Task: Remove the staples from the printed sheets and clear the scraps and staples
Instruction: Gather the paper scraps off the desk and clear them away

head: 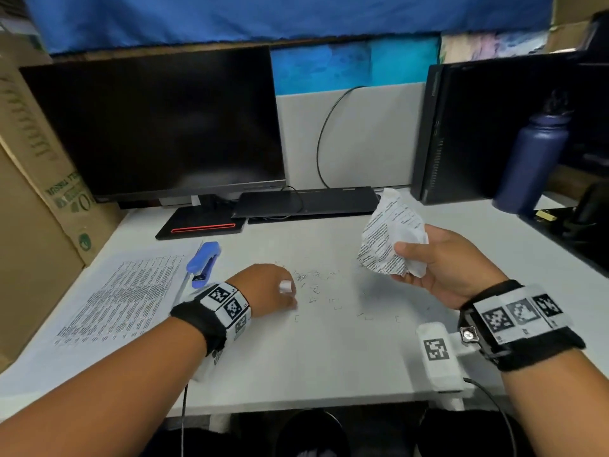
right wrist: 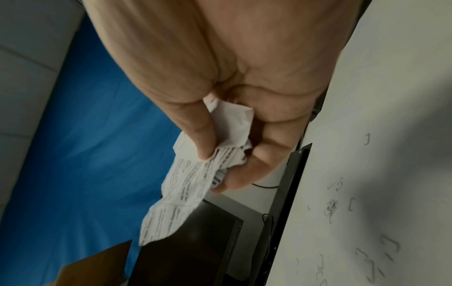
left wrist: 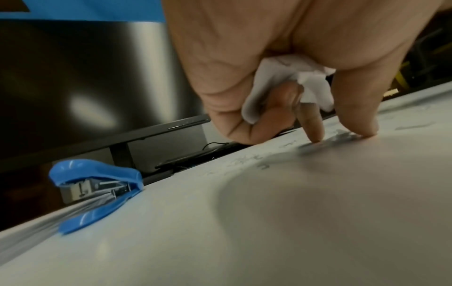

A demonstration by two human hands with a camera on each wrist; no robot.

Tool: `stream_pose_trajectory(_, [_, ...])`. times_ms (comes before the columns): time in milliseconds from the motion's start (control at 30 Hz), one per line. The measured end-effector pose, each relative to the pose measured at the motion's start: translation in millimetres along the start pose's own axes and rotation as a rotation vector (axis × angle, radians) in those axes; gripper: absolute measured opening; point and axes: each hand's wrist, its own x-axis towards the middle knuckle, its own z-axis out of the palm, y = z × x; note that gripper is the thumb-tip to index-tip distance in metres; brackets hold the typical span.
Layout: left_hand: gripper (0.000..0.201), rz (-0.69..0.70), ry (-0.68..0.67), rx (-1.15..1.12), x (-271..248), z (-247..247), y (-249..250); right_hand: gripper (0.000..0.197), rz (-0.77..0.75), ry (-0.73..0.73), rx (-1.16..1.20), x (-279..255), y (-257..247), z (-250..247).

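**Staples loose on the desk, scraps in both my hands**

Thin bent wire staples (head: 316, 288) lay scattered mid-desk (head: 329, 357). My left hand (head: 267, 288) curled round a small white scrap (head: 285, 287), fingertips (left wrist: 315, 133) on the surface. My right hand (head: 445, 262) gripped crumpled printed paper (head: 389, 239). Printed sheets (head: 122, 291) and blue stapler (head: 202, 260) lay toward the left edge.

On my desk (head: 329, 364) I count: one blue stapler (head: 203, 260), at the left edge. One stack of printed sheets (head: 122, 291), by the left edge. Two paper scraps: one crumpled printed scrap (head: 392, 239) in my right hand (head: 451, 268), one small white scrap (left wrist: 288, 85) in my left hand (head: 267, 290). Loose staples (head: 316, 288), mid-desk: well over a dozen, too small and blurred to count exactly. One monitor (head: 158, 123), one keyboard (head: 306, 201), one computer tower (head: 461, 130) and one dark blue bottle (head: 530, 163), all along the back edge.
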Motion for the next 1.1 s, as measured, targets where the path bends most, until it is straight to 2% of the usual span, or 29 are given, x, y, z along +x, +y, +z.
stream_pose_trajectory(67, [0.020,-0.024,0.011,-0.015,-3,2,6,0.034,-0.013,0.007,-0.015,-2,-3,-1])
stream_pose_trajectory(200, [0.016,-0.047,0.017,0.099,-1,5,15,0.033,-0.025,-0.006,-0.050,-6,-6,-3])
stream_pose_trajectory(433, [0.021,-0.098,-0.022,0.088,-4,7,-4,0.033,-0.014,-0.100,-0.128,-15,-12,-7])
stream_pose_trajectory(533, [0.023,-0.096,0.111,-0.052,-21,-9,-8,0.030,0.024,-0.199,-0.131,-23,-18,-7])
stream_pose_trajectory(600, [0.022,-0.084,0.156,-0.369,-44,-19,-3,0.035,0.062,-0.288,-0.128,-29,-21,-7])
stream_pose_trajectory(667, [0.016,-0.033,0.071,-0.805,-79,-23,7,0.040,0.137,-0.423,-0.199,-36,-15,-8])
stream_pose_trajectory(700, [0.015,0.010,-0.005,-0.936,-97,-22,11,0.041,0.185,-0.511,-0.258,-41,-8,-9])
stream_pose_trajectory(767, [0.015,0.098,-0.213,-0.985,-128,-9,17,0.038,0.298,-0.730,-0.382,-56,15,-11])
stream_pose_trajectory(867, [0.021,0.147,-0.543,-0.857,-157,27,28,0.021,0.424,-0.969,-0.645,-84,62,-2])
stream_pose_trajectory(933, [0.011,0.148,-0.681,-0.836,-159,59,34,0.020,0.366,-1.018,-0.968,-91,95,5])
stream_pose_trajectory(1000, [0.011,0.108,-0.738,-0.814,-150,94,33,0.023,0.326,-0.978,-1.209,-85,131,10])
stream_pose_trajectory(1100, [0.019,0.007,-0.778,-0.695,-123,148,20,0.019,0.413,-0.819,-1.281,-60,196,9])
